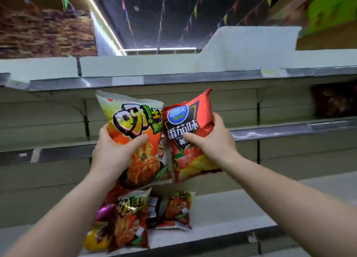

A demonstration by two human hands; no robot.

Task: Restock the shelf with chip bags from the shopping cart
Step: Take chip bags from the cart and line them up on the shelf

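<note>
A shop aisle with pale metal shelving, mostly bare, fills the view, and a few chip bags (133, 218) already lie on the low shelf (222, 214). The left hand (114, 146) grips an orange bag (135, 121) by its lower left side, thumb across the front; the right hand (210, 141) clamps a red tomato bag (185, 125) the same way from its right edge. The two bags touch side by side, upright, in front of the middle shelf (270, 130). It would be best to set each down upright, label forward, without crushing. The far packets at right are too blurred to name.
</note>
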